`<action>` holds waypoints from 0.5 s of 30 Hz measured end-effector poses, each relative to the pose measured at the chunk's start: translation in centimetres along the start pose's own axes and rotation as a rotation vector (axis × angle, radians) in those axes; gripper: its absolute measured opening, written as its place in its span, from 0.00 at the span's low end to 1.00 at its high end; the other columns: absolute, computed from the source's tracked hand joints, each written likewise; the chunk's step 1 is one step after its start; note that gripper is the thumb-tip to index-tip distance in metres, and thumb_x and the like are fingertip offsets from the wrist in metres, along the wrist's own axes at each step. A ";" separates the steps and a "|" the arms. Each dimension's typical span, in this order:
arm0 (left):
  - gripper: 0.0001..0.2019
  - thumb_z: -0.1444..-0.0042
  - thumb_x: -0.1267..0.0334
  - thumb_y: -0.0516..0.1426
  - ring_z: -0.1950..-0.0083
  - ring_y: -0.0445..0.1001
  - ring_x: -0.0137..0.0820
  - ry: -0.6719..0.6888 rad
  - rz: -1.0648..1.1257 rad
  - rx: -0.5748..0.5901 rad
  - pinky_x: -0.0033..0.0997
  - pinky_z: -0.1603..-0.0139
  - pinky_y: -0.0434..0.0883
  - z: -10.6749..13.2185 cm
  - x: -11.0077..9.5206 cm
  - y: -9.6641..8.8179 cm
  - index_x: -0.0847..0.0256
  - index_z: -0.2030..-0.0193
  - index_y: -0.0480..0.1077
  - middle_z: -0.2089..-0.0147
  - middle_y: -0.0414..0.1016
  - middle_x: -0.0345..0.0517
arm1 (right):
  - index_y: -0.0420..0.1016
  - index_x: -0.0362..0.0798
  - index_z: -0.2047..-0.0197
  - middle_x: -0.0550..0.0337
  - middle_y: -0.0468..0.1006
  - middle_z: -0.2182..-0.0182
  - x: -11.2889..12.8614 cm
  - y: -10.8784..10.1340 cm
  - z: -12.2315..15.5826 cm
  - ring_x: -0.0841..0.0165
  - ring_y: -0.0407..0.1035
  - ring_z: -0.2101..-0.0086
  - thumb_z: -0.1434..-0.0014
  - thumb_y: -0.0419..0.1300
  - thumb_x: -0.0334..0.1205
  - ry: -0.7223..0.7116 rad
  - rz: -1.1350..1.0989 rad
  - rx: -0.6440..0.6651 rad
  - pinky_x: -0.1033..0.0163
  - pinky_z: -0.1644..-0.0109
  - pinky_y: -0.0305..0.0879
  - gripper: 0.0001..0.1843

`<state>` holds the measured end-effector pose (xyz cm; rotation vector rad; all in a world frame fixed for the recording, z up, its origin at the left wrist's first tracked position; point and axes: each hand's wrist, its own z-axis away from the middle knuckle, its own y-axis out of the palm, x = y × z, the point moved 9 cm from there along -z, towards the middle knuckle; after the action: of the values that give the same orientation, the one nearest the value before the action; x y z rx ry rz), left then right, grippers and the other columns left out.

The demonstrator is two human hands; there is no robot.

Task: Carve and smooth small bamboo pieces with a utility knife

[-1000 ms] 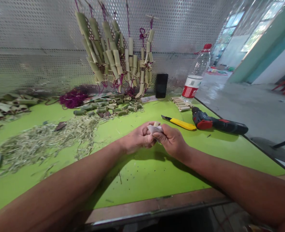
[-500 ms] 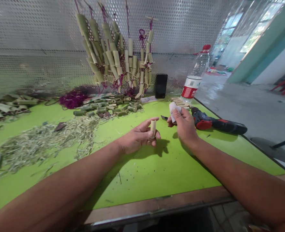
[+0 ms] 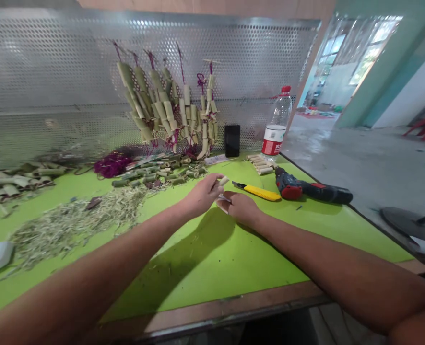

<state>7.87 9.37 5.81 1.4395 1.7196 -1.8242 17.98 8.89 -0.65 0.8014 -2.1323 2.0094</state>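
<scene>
My left hand (image 3: 201, 197) is closed around a short pale bamboo tube (image 3: 224, 181), whose end sticks out past the fingertips. Close against it, my right hand (image 3: 245, 209) grips a folded piece of sandpaper (image 3: 222, 205), whitish on one side and brownish on the other. The sandpaper is just below the tube; fingers hide whether the two touch. On the table just beyond my right hand lies a yellow utility knife (image 3: 261, 192) with its dark blade pointing left.
A cordless drill (image 3: 308, 190) lies on the right, near a plastic bottle (image 3: 274, 132) and several bamboo tubes (image 3: 264, 168). Bamboo shavings (image 3: 79, 225) spread over the left. Behind are cut green tubes (image 3: 155, 175), purple cord (image 3: 112, 165), a phone (image 3: 232, 140) and hanging bamboo strings (image 3: 162, 103).
My right hand has come left and down with the sandpaper, meeting my left hand. The bamboo tube has tipped from upright to slanted. The utility knife now lies apart from my right hand.
</scene>
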 end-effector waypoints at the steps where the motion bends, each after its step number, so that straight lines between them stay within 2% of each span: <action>1: 0.14 0.41 0.58 0.55 0.68 0.64 0.29 0.051 -0.144 0.038 0.27 0.70 0.58 -1.5 -0.9 0.2 0.62 0.52 0.72 0.66 0.70 0.44 | 0.73 0.49 0.54 0.54 0.79 0.66 0.3 0.1 0.1 0.64 0.70 0.68 0.34 0.47 0.56 -0.017 0.053 0.010 0.64 0.69 0.52 0.23; 4: 0.09 0.46 0.61 0.58 0.67 0.66 0.31 0.179 -0.384 0.043 0.29 0.67 0.60 -6.8 -2.8 1.0 0.64 0.63 0.74 0.68 0.72 0.46 | 0.73 0.51 0.52 0.54 0.81 0.63 0.9 0.2 0.3 0.62 0.73 0.65 0.33 0.47 0.57 -0.032 0.130 0.038 0.64 0.69 0.53 0.23; 8: 0.11 0.51 0.61 0.61 0.62 0.70 0.35 0.256 -0.503 0.055 0.31 0.61 0.64 -13.4 -3.4 4.5 0.64 0.62 0.79 0.62 0.75 0.50 | 0.74 0.52 0.53 0.55 0.82 0.63 1.1 0.1 0.4 0.63 0.74 0.64 0.34 0.47 0.58 -0.021 0.113 0.062 0.64 0.69 0.56 0.23; 10: 0.13 0.52 0.63 0.62 0.61 0.71 0.36 0.262 -0.515 0.101 0.32 0.59 0.64 -15.8 -3.3 6.9 0.64 0.60 0.80 0.61 0.76 0.51 | 0.75 0.52 0.52 0.54 0.82 0.62 1.1 0.0 0.4 0.62 0.75 0.65 0.34 0.47 0.58 -0.016 0.087 0.070 0.64 0.69 0.57 0.24; 11: 0.12 0.52 0.63 0.62 0.63 0.71 0.35 0.258 -0.504 0.150 0.32 0.61 0.64 -16.7 -3.1 8.2 0.63 0.61 0.80 0.64 0.76 0.50 | 0.75 0.53 0.51 0.54 0.82 0.61 1.2 0.0 0.4 0.62 0.75 0.64 0.34 0.48 0.58 -0.013 0.073 0.074 0.64 0.68 0.58 0.23; 13: 0.09 0.56 0.63 0.64 0.69 0.70 0.34 0.251 -0.483 0.216 0.32 0.65 0.64 -18.3 -3.0 10.2 0.63 0.67 0.80 0.71 0.75 0.47 | 0.75 0.55 0.49 0.55 0.82 0.57 1.3 0.1 0.2 0.61 0.76 0.62 0.35 0.48 0.57 -0.013 0.061 0.086 0.63 0.66 0.61 0.23; 15: 0.06 0.57 0.64 0.64 0.70 0.69 0.34 0.247 -0.456 0.233 0.32 0.65 0.63 -19.9 -3.0 11.3 0.64 0.73 0.78 0.75 0.72 0.46 | 0.76 0.56 0.48 0.54 0.81 0.54 1.2 0.6 0.0 0.58 0.76 0.59 0.35 0.46 0.57 -0.004 0.080 0.119 0.61 0.63 0.64 0.24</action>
<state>26.98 22.16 4.83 1.5036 2.1613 -2.2159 16.66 8.56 -0.68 0.7473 -2.0956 2.1946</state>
